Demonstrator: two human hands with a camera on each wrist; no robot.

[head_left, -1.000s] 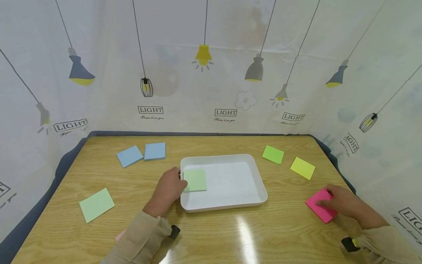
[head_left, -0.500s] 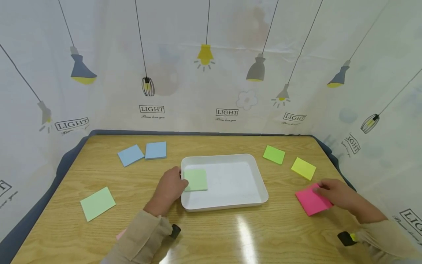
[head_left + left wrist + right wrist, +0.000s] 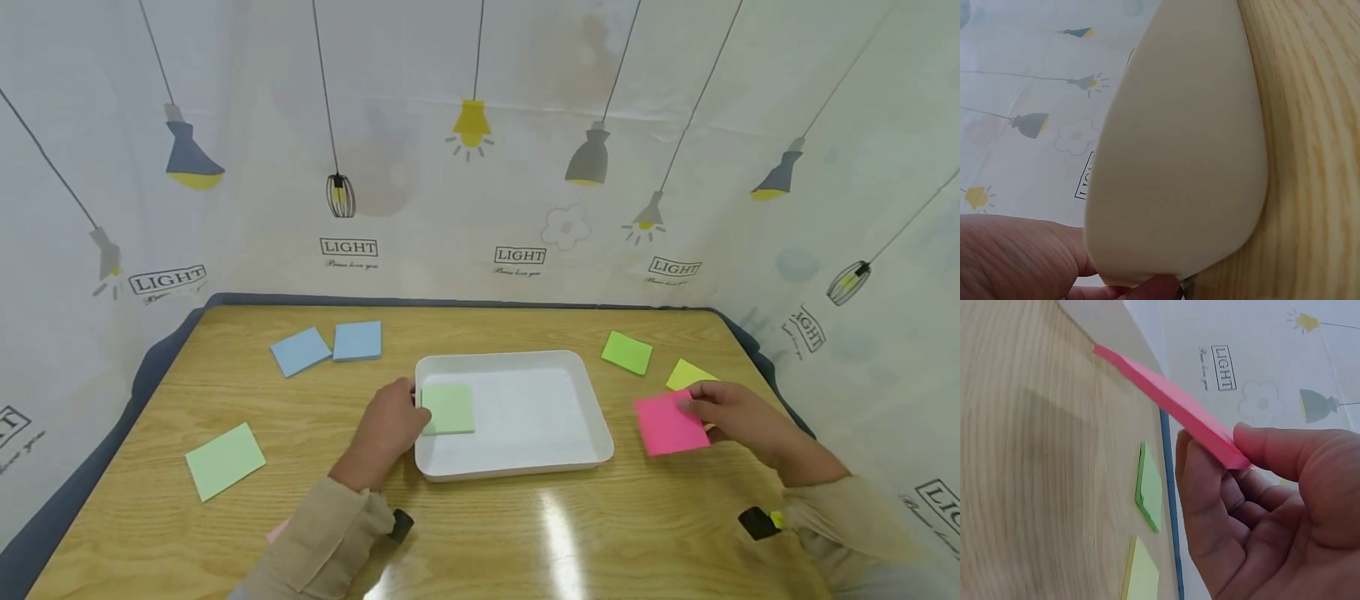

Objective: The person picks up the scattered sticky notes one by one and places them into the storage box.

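Observation:
My right hand (image 3: 742,418) pinches a pink sticky note pad (image 3: 670,425) between thumb and fingers, held above the table right of the tray. In the right wrist view the pink pad (image 3: 1175,403) is seen edge-on, tilted, with the thumb on one face and fingertips on the other. A white rectangular tray (image 3: 543,412) stands mid-table with a pale green pad (image 3: 450,408) lying inside at its left end. The left hand (image 3: 386,433) grips the tray's left wall, thumb over the rim; the left wrist view shows fingers against the tray's outer wall (image 3: 1179,144).
Two blue pads (image 3: 357,341) lie at the back left, and a pale green pad (image 3: 225,461) at the left. A pink pad (image 3: 277,531) is mostly covered by the left sleeve. Bright green (image 3: 627,352) and yellow (image 3: 687,374) pads lie at the back right, before a printed curtain.
My right hand has lifted the pink pad off the table and carried it leftward toward the tray. The left hand keeps its grip on the tray, and the view has shifted slightly.

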